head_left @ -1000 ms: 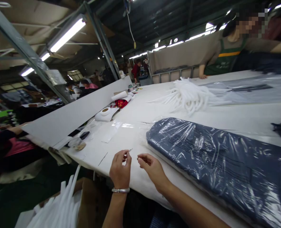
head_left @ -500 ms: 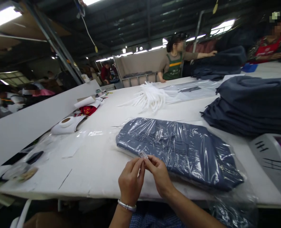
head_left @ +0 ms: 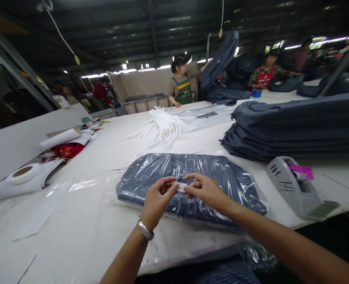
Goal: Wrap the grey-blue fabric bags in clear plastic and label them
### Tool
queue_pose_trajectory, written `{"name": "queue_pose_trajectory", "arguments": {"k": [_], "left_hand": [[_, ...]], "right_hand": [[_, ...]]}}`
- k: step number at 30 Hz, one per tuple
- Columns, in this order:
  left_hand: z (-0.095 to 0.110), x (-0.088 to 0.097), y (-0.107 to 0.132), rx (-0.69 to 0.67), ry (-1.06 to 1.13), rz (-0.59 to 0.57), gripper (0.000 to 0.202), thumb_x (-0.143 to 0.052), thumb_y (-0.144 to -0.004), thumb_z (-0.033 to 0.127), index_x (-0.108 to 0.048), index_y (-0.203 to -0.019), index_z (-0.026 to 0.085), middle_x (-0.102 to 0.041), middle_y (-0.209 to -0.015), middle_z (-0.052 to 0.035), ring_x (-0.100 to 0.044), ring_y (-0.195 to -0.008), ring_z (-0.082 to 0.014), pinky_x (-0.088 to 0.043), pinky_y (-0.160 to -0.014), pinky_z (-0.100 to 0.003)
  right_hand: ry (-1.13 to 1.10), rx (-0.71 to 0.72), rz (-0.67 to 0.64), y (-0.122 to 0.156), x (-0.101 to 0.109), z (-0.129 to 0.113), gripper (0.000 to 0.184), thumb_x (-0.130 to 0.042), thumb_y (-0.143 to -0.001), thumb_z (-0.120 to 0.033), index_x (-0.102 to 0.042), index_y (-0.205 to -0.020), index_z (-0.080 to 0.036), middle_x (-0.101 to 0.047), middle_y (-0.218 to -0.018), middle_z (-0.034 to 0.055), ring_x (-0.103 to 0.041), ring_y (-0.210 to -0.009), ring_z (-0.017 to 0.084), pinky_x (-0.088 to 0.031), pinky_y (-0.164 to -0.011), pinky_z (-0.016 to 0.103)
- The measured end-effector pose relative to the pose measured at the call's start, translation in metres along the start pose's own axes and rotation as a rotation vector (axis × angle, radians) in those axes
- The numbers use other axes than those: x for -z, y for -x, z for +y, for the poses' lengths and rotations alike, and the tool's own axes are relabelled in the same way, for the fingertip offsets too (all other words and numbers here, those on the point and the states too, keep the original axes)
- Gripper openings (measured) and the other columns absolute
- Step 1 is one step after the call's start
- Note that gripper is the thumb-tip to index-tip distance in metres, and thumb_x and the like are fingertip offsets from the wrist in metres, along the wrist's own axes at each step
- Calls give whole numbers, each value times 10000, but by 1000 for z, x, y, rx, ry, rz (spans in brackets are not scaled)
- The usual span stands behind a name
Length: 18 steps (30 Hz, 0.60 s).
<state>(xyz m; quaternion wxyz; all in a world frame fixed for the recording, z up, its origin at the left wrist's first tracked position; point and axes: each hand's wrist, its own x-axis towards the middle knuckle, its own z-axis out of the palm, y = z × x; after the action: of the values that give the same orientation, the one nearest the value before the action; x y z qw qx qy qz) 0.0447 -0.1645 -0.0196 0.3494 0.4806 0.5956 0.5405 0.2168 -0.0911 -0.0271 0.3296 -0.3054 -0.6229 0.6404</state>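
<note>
My left hand and my right hand meet over a folded dark blue garment in a clear plastic bag. Both pinch the two ends of a small clear sticker or strip of tape, held just above the bag's top face. A silver bangle sits on my left wrist. The bagged garment lies flat on the white table, close to the front edge.
A grey tape dispenser stands to the right. Behind it lies a stack of dark blue garments. White hangers are piled mid-table. A white tape roll lies left. Two co-workers stand at the far side.
My view swung right, bringing the tape dispenser and garment stack into sight. Both hands moved from the bare table onto the bagged garment, pinching the small clear strip between them.
</note>
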Motion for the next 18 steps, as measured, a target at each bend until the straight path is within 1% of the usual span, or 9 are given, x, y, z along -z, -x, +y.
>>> {"name": "queue_pose_trajectory", "arguments": {"k": [3,5,7,9,10,11,13,15,18], "left_hand": [[-1,-3,-36,0,-7,-43,432,-710,-754,439,-661,-1062,140,-752,-875,-85,-715,-790,-211,-586,-741,-330],[-6,-4,-60,-18,-63,-64,442,-686,-768,447,-653,-1078,134,-756,-881,-94,-718,-794,-220,-580,-712,-324],[-13,-4,-83,-38,-122,-81,426,-675,-775,425,-648,-1087,138,-758,-902,-98,-719,-811,-225,-572,-708,-322],[-18,-4,-102,-48,-177,-94,407,-683,-765,389,-648,-1089,145,-762,-902,-92,-717,-825,-228,-564,-732,-327],[-21,-3,-110,-51,-209,-103,398,-685,-761,373,-650,-1088,149,-764,-890,-85,-716,-828,-227,-559,-751,-333],[-23,-3,-116,-54,-244,-111,391,-687,-757,359,-653,-1088,153,-766,-878,-76,-715,-829,-227,-553,-772,-338],[-26,-2,-125,-57,-314,-127,377,-687,-750,335,-661,-1085,166,-768,-850,-55,-713,-830,-224,-539,-811,-346],[-30,-2,-130,-53,-376,-137,364,-682,-746,325,-668,-1081,182,-768,-825,-36,-711,-821,-221,-528,-826,-347],[-38,0,-135,-32,-443,-151,375,-671,-749,336,-664,-1099,201,-767,-811,-19,-708,-786,-214,-525,-789,-334]], "right_hand": [[-22,-51,20,-32,15,-4,269,-759,-710,-375,-686,-851,-158,-695,-645,34,-638,-593,157,-499,-591,288],[-4,-77,48,-53,23,-4,224,-745,-728,-345,-664,-815,-155,-691,-643,34,-629,-585,141,-475,-553,250],[61,-101,106,-72,29,-1,231,-726,-754,-294,-643,-921,-158,-694,-655,25,-631,-582,135,-458,-517,221],[179,-123,128,-87,34,4,291,-699,-779,-254,-612,-1041,-165,-697,-669,14,-639,-587,134,-456,-498,204],[240,-136,115,-93,35,7,279,-683,-790,-247,-613,-1046,-164,-697,-673,15,-643,-592,134,-458,-494,199],[291,-150,91,-99,37,10,225,-667,-800,-247,-628,-1004,-160,-699,-684,21,-646,-599,134,-459,-490,196],[357,-175,41,-108,40,16,109,-642,-807,-256,-649,-844,-154,-702,-700,33,-645,-603,134,-455,-479,192],[384,-192,18,-114,43,21,109,-643,-789,-265,-645,-751,-162,-694,-682,23,-636,-585,137,-440,-455,193],[449,-184,0,-122,47,26,105,-676,-743,-284,-677,-735,-179,-661,-625,-6,-605,-560,135,-414,-435,194]]}}
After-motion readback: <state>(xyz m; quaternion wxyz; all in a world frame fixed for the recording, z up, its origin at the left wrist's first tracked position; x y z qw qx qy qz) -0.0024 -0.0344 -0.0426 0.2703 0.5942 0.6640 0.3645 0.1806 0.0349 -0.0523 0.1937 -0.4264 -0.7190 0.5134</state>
